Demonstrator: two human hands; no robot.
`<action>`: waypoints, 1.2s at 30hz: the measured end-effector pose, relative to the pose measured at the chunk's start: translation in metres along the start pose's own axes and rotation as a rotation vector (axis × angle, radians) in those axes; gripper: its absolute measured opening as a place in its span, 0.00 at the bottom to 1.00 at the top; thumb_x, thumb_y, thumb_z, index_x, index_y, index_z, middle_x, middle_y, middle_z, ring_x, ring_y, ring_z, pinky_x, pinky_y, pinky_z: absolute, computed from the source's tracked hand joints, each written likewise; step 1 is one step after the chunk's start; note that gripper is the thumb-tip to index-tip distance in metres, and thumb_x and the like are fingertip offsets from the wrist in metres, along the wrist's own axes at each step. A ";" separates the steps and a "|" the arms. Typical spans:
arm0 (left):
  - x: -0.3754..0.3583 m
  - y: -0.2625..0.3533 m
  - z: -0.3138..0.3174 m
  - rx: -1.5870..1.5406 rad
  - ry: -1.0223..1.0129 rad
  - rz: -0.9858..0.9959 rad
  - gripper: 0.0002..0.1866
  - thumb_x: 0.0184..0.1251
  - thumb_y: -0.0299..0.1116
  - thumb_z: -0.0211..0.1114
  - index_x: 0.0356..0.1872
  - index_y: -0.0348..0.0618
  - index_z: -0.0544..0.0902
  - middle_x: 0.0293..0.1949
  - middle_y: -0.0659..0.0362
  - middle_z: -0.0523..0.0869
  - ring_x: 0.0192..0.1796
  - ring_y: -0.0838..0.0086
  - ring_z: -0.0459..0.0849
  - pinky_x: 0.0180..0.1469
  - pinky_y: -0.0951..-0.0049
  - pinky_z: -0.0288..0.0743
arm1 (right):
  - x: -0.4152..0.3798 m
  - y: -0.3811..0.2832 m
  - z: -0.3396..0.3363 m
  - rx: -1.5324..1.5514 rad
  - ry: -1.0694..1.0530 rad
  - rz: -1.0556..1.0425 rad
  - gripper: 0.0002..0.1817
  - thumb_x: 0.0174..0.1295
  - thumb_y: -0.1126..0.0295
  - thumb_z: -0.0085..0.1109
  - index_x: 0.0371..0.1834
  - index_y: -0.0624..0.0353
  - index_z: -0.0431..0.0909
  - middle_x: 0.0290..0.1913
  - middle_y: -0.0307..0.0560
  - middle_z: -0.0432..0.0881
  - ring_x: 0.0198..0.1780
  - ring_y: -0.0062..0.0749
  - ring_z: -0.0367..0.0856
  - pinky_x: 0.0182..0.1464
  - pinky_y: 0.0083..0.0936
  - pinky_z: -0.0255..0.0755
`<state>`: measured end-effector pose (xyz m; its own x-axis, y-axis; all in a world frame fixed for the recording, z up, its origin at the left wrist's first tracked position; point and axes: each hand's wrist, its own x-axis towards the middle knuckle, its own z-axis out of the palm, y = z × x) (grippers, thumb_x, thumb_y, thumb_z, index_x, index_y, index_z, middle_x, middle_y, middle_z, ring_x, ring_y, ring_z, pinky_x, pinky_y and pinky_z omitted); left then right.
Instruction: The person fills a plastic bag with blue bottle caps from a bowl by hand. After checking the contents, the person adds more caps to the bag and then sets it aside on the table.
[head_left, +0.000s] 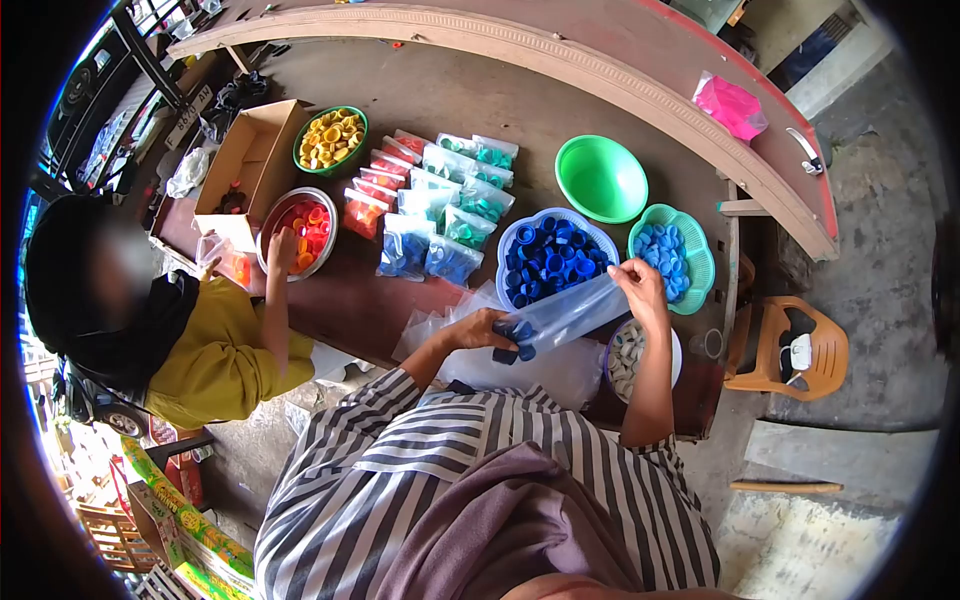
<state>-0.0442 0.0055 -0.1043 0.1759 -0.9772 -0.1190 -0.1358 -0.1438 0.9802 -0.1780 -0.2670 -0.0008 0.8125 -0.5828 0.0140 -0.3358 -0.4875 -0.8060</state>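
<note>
A clear plastic bag [575, 315] stretches between my two hands, with several dark blue bottle caps [518, 340] in its lower end. My left hand [478, 330] is closed around that end. At the other end, the fingers of my right hand [642, 288] pinch the bag's edge. Just beyond the bag stands a lavender basket [505, 245] full of dark blue caps [553, 262]. Right of it, a mint green basket [690, 228] holds light blue caps [660, 258]. Pale caps [627, 358] fill a container beside my right forearm, which partly hides it.
Filled bags of caps [440, 205] lie in rows on the table [480, 80]. A green bowl [600, 178] stands behind the baskets. At left, a person in a yellow top [220, 345] reaches into a bowl of red and orange caps [303, 232]. A cardboard box [262, 150] stands nearby.
</note>
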 end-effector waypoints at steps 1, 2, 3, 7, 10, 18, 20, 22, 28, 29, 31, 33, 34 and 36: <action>-0.002 -0.001 0.004 -0.056 0.018 -0.022 0.22 0.54 0.33 0.75 0.51 0.37 0.83 0.39 0.58 0.88 0.41 0.75 0.83 0.49 0.72 0.75 | 0.000 0.001 0.000 0.057 0.021 0.040 0.16 0.61 0.61 0.67 0.26 0.64 0.78 0.20 0.35 0.73 0.25 0.19 0.68 0.30 0.21 0.63; -0.004 -0.002 0.006 -0.081 0.020 -0.048 0.21 0.54 0.32 0.75 0.50 0.36 0.83 0.38 0.59 0.88 0.41 0.77 0.82 0.48 0.73 0.75 | 0.001 0.001 0.000 0.114 0.043 0.079 0.16 0.62 0.62 0.66 0.26 0.63 0.77 0.21 0.34 0.72 0.24 0.18 0.67 0.29 0.20 0.62; -0.005 -0.002 0.007 -0.080 0.013 -0.048 0.21 0.54 0.32 0.75 0.50 0.36 0.83 0.38 0.59 0.88 0.41 0.77 0.82 0.48 0.73 0.75 | 0.001 0.001 0.000 0.114 0.048 0.083 0.16 0.62 0.62 0.66 0.26 0.63 0.77 0.21 0.34 0.72 0.24 0.18 0.67 0.29 0.20 0.62; -0.006 -0.021 0.007 -0.114 -0.050 -0.094 0.22 0.54 0.30 0.75 0.50 0.36 0.83 0.37 0.63 0.87 0.39 0.79 0.81 0.46 0.74 0.75 | 0.008 -0.002 -0.014 0.435 0.292 0.116 0.14 0.66 0.60 0.62 0.33 0.61 0.78 0.28 0.35 0.75 0.32 0.17 0.70 0.37 0.18 0.65; -0.010 -0.020 0.002 -0.499 0.060 -0.216 0.26 0.56 0.29 0.76 0.57 0.39 0.79 0.43 0.62 0.85 0.43 0.79 0.81 0.47 0.76 0.76 | 0.007 0.001 -0.023 0.492 0.395 0.165 0.20 0.68 0.54 0.59 0.49 0.62 0.77 0.44 0.44 0.80 0.45 0.24 0.76 0.51 0.24 0.71; 0.012 0.002 -0.010 -0.714 0.006 -0.106 0.27 0.53 0.23 0.75 0.57 0.38 0.78 0.48 0.61 0.85 0.49 0.77 0.82 0.58 0.73 0.72 | -0.032 0.028 0.057 0.843 -0.180 0.292 0.36 0.70 0.54 0.55 0.71 0.66 0.54 0.66 0.60 0.70 0.65 0.44 0.72 0.63 0.38 0.69; 0.016 -0.005 -0.007 -0.665 -0.046 -0.070 0.28 0.55 0.21 0.72 0.60 0.37 0.75 0.51 0.59 0.84 0.53 0.75 0.81 0.59 0.72 0.73 | -0.037 0.021 0.072 0.934 -0.168 0.324 0.30 0.71 0.61 0.54 0.69 0.67 0.58 0.64 0.60 0.72 0.62 0.45 0.76 0.61 0.38 0.72; 0.016 -0.007 -0.005 -0.628 -0.093 -0.091 0.29 0.60 0.20 0.69 0.63 0.37 0.71 0.55 0.55 0.82 0.58 0.71 0.80 0.62 0.69 0.73 | -0.036 0.019 0.075 0.996 -0.152 0.312 0.27 0.71 0.64 0.54 0.67 0.67 0.62 0.62 0.59 0.74 0.60 0.44 0.78 0.60 0.37 0.73; 0.010 -0.007 0.005 -0.808 -0.028 -0.210 0.24 0.61 0.26 0.70 0.58 0.36 0.75 0.52 0.59 0.82 0.52 0.74 0.81 0.57 0.72 0.72 | -0.041 0.020 0.068 1.063 -0.105 0.301 0.17 0.71 0.71 0.52 0.60 0.65 0.71 0.58 0.58 0.78 0.56 0.44 0.81 0.58 0.36 0.77; 0.009 -0.007 0.007 -0.814 -0.027 -0.205 0.23 0.61 0.27 0.70 0.58 0.36 0.76 0.51 0.59 0.83 0.50 0.75 0.81 0.56 0.73 0.72 | -0.044 0.019 0.068 1.088 -0.112 0.307 0.16 0.71 0.71 0.52 0.60 0.64 0.72 0.58 0.58 0.78 0.57 0.44 0.81 0.58 0.36 0.77; 0.008 -0.009 0.008 -0.784 -0.037 -0.218 0.22 0.62 0.28 0.70 0.57 0.37 0.76 0.50 0.60 0.83 0.49 0.76 0.80 0.54 0.73 0.72 | -0.049 0.018 0.066 1.112 -0.117 0.310 0.16 0.71 0.71 0.51 0.60 0.64 0.72 0.58 0.58 0.78 0.57 0.44 0.81 0.58 0.36 0.77; 0.010 -0.012 0.007 -0.752 -0.045 -0.228 0.21 0.62 0.30 0.70 0.56 0.37 0.77 0.48 0.61 0.83 0.47 0.77 0.80 0.52 0.74 0.72 | -0.052 0.016 0.064 1.146 -0.188 0.262 0.17 0.72 0.72 0.50 0.61 0.64 0.71 0.59 0.57 0.78 0.57 0.43 0.80 0.58 0.35 0.77; 0.013 -0.016 0.008 -0.731 -0.039 -0.259 0.20 0.63 0.31 0.70 0.54 0.38 0.78 0.47 0.62 0.84 0.46 0.78 0.80 0.51 0.75 0.71 | -0.052 0.013 0.064 1.145 -0.187 0.260 0.17 0.72 0.72 0.50 0.61 0.64 0.71 0.59 0.57 0.78 0.57 0.43 0.80 0.58 0.35 0.77; 0.015 -0.023 0.011 -0.710 -0.032 -0.287 0.19 0.63 0.33 0.70 0.53 0.39 0.78 0.46 0.63 0.84 0.46 0.79 0.79 0.50 0.76 0.71 | -0.053 0.007 0.064 0.956 -0.127 0.280 0.18 0.72 0.72 0.49 0.64 0.64 0.68 0.61 0.58 0.76 0.58 0.43 0.80 0.59 0.36 0.76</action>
<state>-0.0491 -0.0080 -0.1300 0.0794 -0.9223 -0.3783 0.5720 -0.2686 0.7750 -0.1927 -0.1981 -0.0454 0.8264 -0.4957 -0.2669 -0.0441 0.4156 -0.9085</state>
